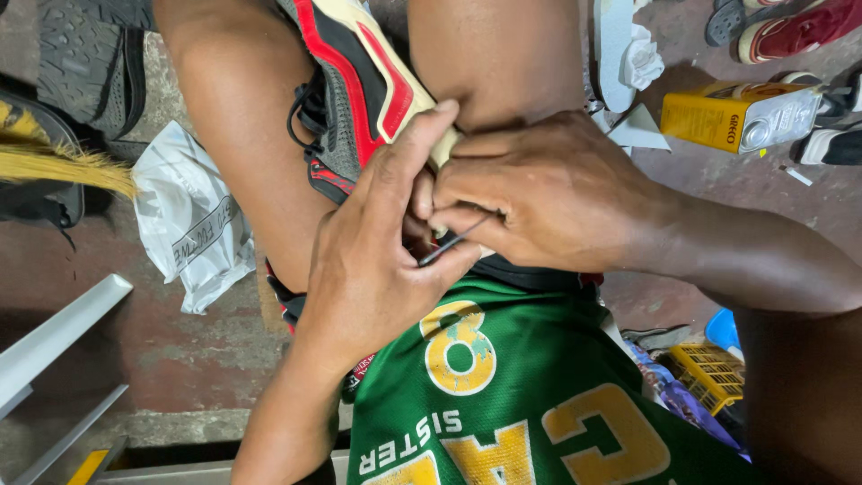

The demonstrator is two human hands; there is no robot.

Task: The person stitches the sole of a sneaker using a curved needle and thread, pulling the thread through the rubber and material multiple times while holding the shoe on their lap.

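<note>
view: head camera, looking down at my lap
shoe: grey mesh sneaker (355,99) with red, black and cream panels, wedged between my knees, sole end pointing toward me
left hand: my left hand (373,260) wraps the heel end of the shoe, thumb stretched up along the cream edge, fingers closed against it
right hand: my right hand (548,193) is curled tight, fingers pinched together on a thin dark needle-like tool (453,241)
tool: slants down from my right fingers toward the left palm; its tip is hidden between the hands
contact: both hands pressed together over the cream sole edge (444,148); the exact spot where the tool meets the shoe is covered
step: looks to me like stitching or prying at the seam between upper and sole, mid-stroke; can't tell if the point is in the material
next move needs: my guess, a firm steady push or pull on the tool along the seam while the left hand and knees keep the shoe from twisting; left fingers sit close to the tip, so care there
around: yellow tin can (741,115) on its side on the floor to my right, white plastic bag (189,220) to my left, yellow crate (709,373) near my right hip, more shoes (790,27) at the top right
</note>
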